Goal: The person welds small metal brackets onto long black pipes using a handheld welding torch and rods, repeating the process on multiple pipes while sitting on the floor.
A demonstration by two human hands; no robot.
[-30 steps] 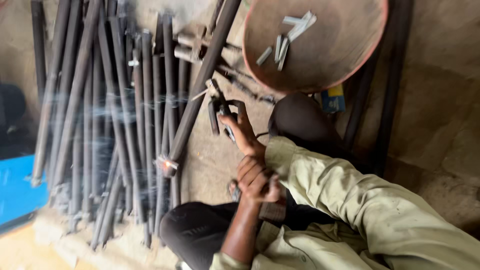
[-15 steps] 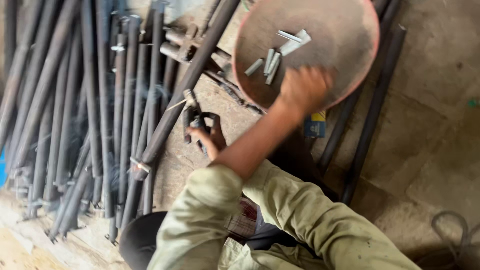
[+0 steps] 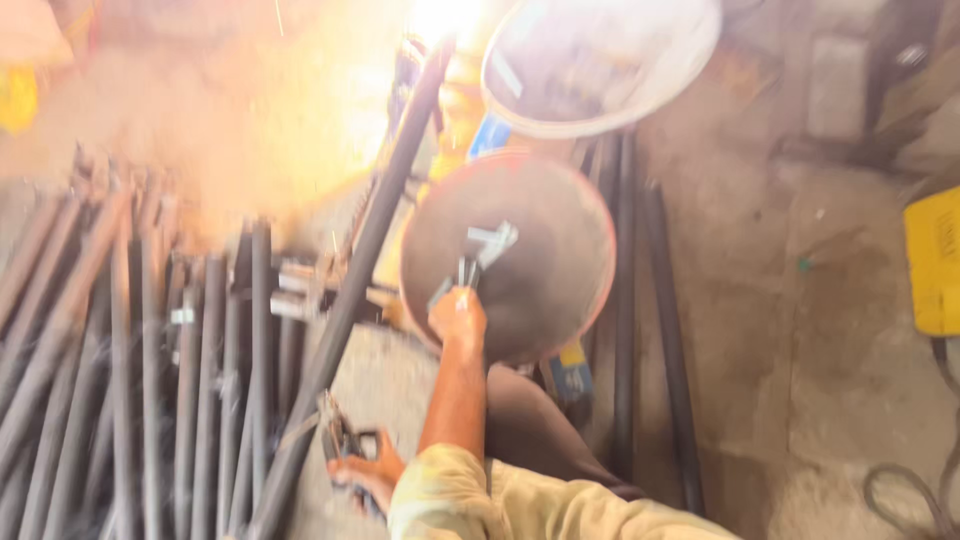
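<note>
- A bunch of dark metal rods (image 3: pixel 150 380) lies on the floor. They are well away from the fingers of both hands, on the far left.
- The right hand (image 3: pixel 362 472) is low down and pokes out from under the pale sleeve. Its fingers are curled tight around a dark clamp tool (image 3: pixel 338 435).
- The tip of the tool sits just beside one long dark pipe (image 3: pixel 370 250). The pipe slants up past these fingers toward a bright glare (image 3: pixel 440 15) at the top.
- The left hand (image 3: pixel 458 318) reaches up and over the edge of a round rusty dish (image 3: pixel 560 300). Its fingers are bunched together at the near end of some small grey metal pieces (image 3: pixel 490 243).
- The picture is too blurry to tell if these fingers have hold of a piece or only touch one.
- The small pieces lie inside the dish, right at the left fingertips and a bit beyond them.
- It looks like the step in hand is picking one small piece out of the dish while the other hand keeps the tool ready.
- A good pick would call for a firm pinch on just one piece and a straight lift, so the other pieces stay where they are.
- A white bowl (image 3: pixel 640 95) sits past the dish, farther from the fingers.
- A yellow box (image 3: pixel 935 260) is well off to the right.
</note>
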